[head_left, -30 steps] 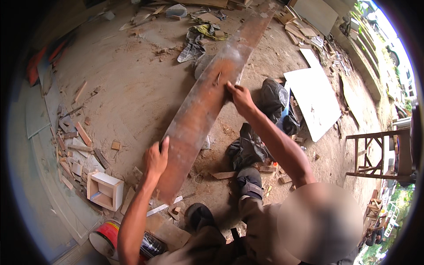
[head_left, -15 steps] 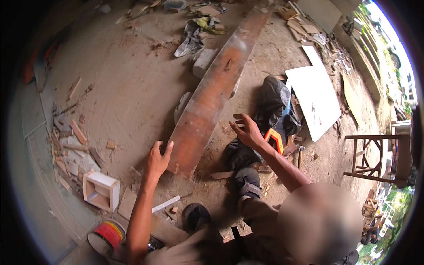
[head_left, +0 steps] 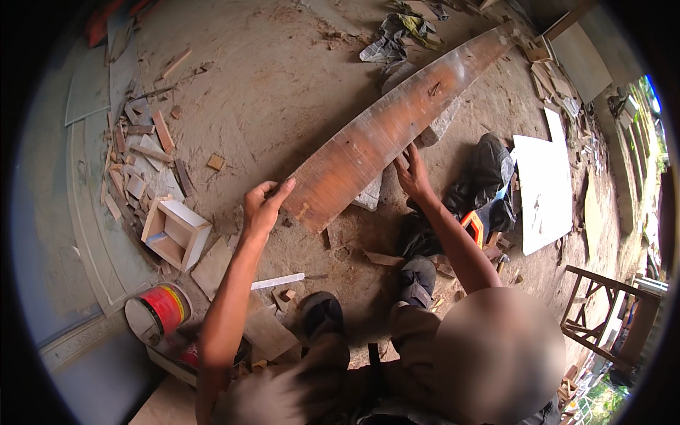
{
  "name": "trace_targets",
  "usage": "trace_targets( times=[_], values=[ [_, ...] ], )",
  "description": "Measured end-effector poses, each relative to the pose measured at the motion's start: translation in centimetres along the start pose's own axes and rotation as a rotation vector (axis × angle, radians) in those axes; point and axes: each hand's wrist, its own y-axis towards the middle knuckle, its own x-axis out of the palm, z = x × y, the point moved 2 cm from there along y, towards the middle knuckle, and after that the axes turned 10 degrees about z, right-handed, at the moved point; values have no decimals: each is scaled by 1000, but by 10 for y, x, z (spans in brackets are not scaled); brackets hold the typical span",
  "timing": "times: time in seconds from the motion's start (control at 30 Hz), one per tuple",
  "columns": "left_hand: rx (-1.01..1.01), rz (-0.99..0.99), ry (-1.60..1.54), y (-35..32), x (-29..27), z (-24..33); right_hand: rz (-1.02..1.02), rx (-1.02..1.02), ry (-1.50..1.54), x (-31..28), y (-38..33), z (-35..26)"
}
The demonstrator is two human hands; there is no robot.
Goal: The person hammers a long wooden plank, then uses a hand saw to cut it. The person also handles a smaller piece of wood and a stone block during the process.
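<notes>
Our right hand (head_left: 416,176), clear of the board (head_left: 361,156) half a second ago, now meets its right-hand edge; we cannot tell whether it grips. Our left hand (head_left: 263,207) clasps the near corner, thumb on top. The board stretches away rightward past a pale block (head_left: 442,125); black plastic (head_left: 489,166) lies further right.

Dull brown trousers (head_left: 411,329) are worn, with a narrow black strap (head_left: 374,360) seen between the legs. The feet are covered by dark, round-toed shoes (head_left: 418,275), the right crossed by a paler strap (head_left: 421,293). Both forearms (head_left: 230,304) are bare; the right upper arm is blurred out.
</notes>
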Motion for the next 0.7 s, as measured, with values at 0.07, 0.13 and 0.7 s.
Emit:
trace_targets(
  times=[0.07,0.13,0.7],
  values=[
    [-5,-17,5,2,8,4,-23,-37,83,-6,17,23],
    [-30,21,-8,1,8,3,-75,5,104,3,22,31],
    [131,69,122,21,-2,-30,-375,29,-70,64,-159,-125]
  ],
)
